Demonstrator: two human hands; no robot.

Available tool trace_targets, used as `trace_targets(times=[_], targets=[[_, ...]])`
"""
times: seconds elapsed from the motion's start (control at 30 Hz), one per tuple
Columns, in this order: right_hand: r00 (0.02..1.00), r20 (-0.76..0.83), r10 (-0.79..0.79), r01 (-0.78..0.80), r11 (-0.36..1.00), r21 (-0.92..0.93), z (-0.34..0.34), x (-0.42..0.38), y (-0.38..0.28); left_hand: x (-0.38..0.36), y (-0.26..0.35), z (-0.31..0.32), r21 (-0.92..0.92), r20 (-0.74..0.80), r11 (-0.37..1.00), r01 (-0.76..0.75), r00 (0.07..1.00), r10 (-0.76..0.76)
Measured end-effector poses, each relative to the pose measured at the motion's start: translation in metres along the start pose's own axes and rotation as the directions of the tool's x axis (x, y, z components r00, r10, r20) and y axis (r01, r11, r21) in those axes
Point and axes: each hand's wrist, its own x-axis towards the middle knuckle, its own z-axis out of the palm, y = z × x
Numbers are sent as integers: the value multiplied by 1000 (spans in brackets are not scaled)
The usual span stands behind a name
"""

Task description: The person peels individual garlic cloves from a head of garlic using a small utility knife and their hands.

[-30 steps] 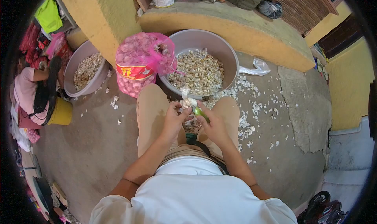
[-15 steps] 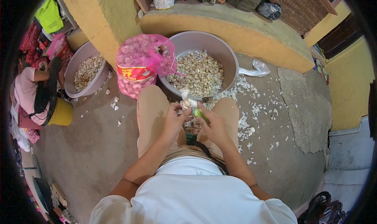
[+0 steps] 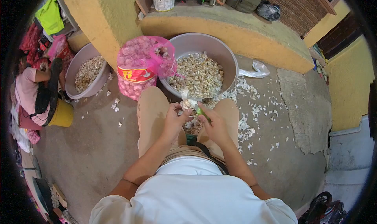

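Between my knees my left hand (image 3: 175, 120) grips a garlic bulb (image 3: 187, 104), my right hand (image 3: 214, 124) clenches a green-handled knife (image 3: 200, 111), over a concrete floor (image 3: 94, 145) littered with skins (image 3: 251, 106), basin (image 3: 229, 61) beyond, yellow ledge (image 3: 235, 31) farthest.

"77" in yellow on the pink mesh sack's red label (image 3: 135, 74)

- Left hand (image 3: 175, 119) is curled, fingertips pinched together, forearm bent inward.
- Right hand (image 3: 214, 124) is just beside it, fingers closed, thumb forward.
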Motion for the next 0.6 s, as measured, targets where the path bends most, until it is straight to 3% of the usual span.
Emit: trace_targets(times=[0.1, 0.2, 0.3, 0.37, 0.47, 0.6], targets=[[998, -61, 36, -27, 991, 133, 4, -2, 5, -1, 0, 1, -13, 10, 1000, 10, 1000, -10], [928, -158, 338, -286, 916, 283, 9, -3, 10, -2, 2, 2, 17, 26, 1000, 13, 1000, -14], [891, -110, 439, -332, 800, 500, -7, 3, -3, -1, 1, 1, 99, 43, 995, -12, 999, 7], [894, -82, 440, -351, 803, 481, -7, 5, 0, -3, 1, 2, 171, 66, 985, -32, 998, 21], [883, 23, 469, -419, 766, 488, -8, 4, -2, -6, -1, 3, 538, 156, 818, -205, 977, 142], [873, 59, 484, -423, 691, 586, -7, 3, -7, -14, 11, 11, 705, 211, 623, -339, 939, 272]])
